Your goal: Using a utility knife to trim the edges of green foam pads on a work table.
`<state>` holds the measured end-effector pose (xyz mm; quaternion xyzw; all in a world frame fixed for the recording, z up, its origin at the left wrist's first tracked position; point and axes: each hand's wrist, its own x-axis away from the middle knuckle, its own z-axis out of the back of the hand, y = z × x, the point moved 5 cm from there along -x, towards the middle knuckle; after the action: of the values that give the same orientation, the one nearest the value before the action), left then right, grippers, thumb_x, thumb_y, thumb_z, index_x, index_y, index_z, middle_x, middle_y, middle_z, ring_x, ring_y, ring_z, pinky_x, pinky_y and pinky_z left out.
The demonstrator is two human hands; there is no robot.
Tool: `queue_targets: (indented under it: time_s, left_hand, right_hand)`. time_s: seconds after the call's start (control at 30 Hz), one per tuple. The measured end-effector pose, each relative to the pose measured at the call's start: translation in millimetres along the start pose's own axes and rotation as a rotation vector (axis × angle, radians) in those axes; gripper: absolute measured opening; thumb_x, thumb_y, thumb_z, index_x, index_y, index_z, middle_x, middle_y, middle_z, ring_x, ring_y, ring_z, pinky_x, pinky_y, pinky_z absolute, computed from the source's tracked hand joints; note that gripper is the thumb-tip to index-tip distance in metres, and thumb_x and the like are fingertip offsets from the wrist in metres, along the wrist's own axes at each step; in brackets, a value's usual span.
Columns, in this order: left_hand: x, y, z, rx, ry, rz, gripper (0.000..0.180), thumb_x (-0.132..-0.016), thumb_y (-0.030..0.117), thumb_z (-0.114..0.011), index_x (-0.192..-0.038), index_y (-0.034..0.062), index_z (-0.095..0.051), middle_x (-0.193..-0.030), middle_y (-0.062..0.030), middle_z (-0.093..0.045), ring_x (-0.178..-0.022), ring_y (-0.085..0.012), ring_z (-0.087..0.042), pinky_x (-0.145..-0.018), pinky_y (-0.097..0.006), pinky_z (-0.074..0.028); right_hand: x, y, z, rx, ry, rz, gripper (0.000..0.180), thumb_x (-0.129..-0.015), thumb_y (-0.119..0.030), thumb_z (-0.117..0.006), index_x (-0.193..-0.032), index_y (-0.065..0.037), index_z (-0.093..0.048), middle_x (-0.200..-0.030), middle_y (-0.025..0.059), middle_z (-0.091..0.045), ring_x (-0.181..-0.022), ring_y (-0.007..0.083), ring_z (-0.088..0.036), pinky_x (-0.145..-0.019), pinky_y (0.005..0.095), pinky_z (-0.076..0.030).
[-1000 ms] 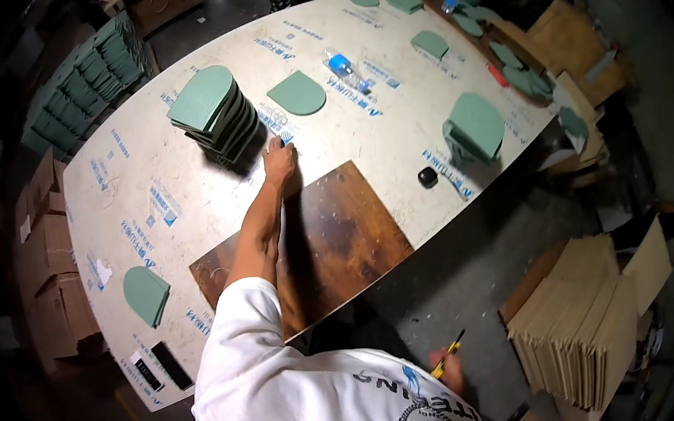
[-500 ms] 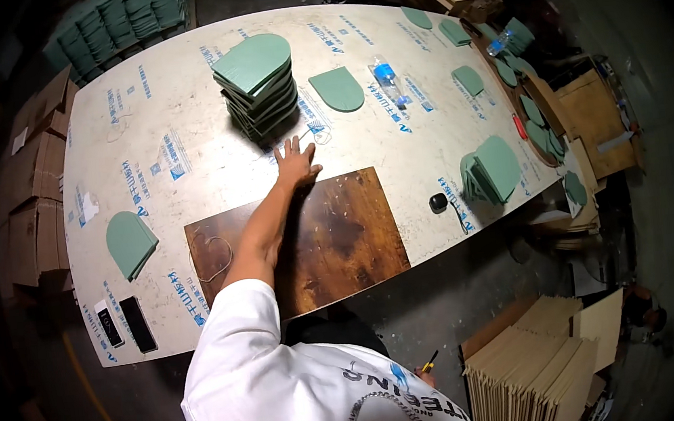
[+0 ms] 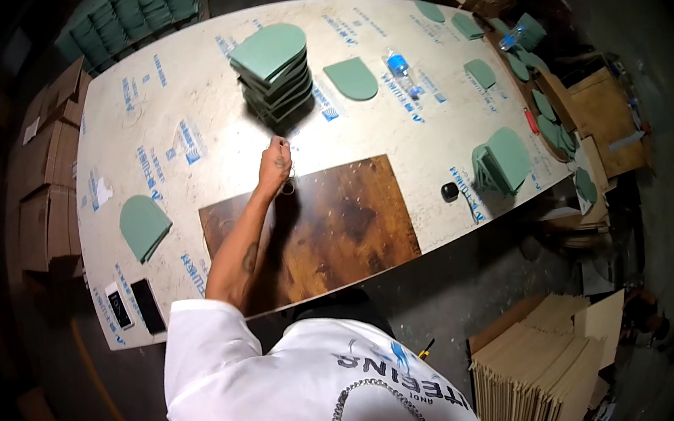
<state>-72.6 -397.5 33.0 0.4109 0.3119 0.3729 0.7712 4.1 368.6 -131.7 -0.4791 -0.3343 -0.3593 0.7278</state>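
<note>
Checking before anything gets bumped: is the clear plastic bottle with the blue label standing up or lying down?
Lying down. The clear plastic bottle with the blue label rests lengthwise on the pale tabletop, beside a single green arch-shaped piece.

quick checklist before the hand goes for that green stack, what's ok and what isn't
1. Left hand free to grasp: cannot tell; its fingers are curled, perhaps on something small.
2. Path to the stack of green arch-shaped pads: ok; only bare table lies between hand and stack.
3. Stack tidy: not ok; the layers are fanned and offset.
4. Single green pad apart from the stack: ok; it lies flat to the right of it.
5. Water bottle out of the way: ok; it lies beyond the single pad.
6. Right hand: cannot tell; not in view.
</note>
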Motion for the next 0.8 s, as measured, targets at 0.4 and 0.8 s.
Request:
queue_targets:
  time_s: [0.4, 0.8]
  left_hand:
    - [373.1, -79.0, 138.5, -0.346, -1.043, 0.66, 0.031, -0.094, 0.031, -0.067, -0.103, 0.0022, -0.073, -0.097, -0.0209, -0.073, -0.087, -0.0333, -0.07, -0.08, -0.043, -0.054]
    - [233.0, -58.6, 146.1, -0.822, 0.037, 0.158, 0.029, -0.082, 0.011, -0.067, -0.107, -0.0026, -0.061, -0.112, -0.028, -0.061, -0.109, -0.046, -0.056, -0.09, -0.05, -0.049]
  right_hand:
    - [14.4, -89.8, -43.0, 0.236, -0.034, -0.026, 0.024, -0.104, -0.02, -0.056, -0.107, 0.004, -0.058, -0.097, 0.018, -0.071, -0.079, 0.0294, -0.072, -0.069, 0.0407, -0.061]
    - [-22.5, -137.7, -49.5, 0.049, -0.194, 0.149, 0.019, -0.103, -0.016, -0.058, -0.11, 0.002, -0.059, -0.097, 0.0174, -0.07, -0.082, 0.0277, -0.073, -0.067, 0.0389, -0.061]
